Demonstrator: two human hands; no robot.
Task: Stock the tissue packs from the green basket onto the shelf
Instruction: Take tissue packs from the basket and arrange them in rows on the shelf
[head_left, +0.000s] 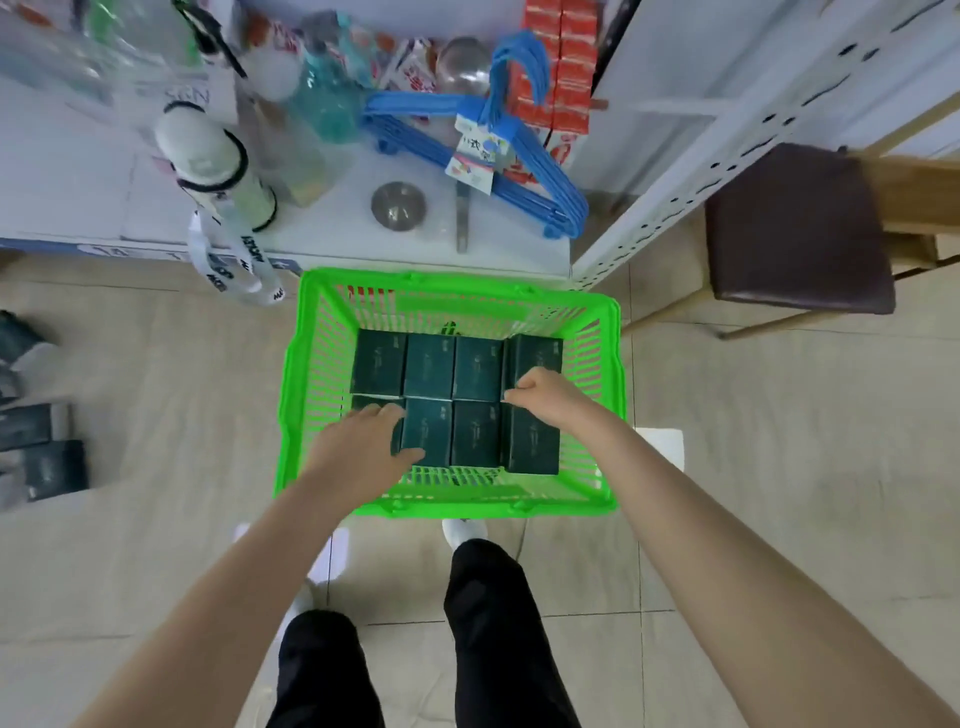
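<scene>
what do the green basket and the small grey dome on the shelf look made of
Green basket: probably moulded plastic, glossy; uniform bright colour, slotted lattice walls. Grey dome: likely polished metal; it shows mirror-like reflections, though blur leaves this open.

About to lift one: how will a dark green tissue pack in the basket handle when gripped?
Likely light for its size, being tissue. The tissue pack has flat, boxy faces, so probably won't roll or tip. Packs sit tightly side by side in the green basket, so getting a grip between them may be awkward.
</scene>
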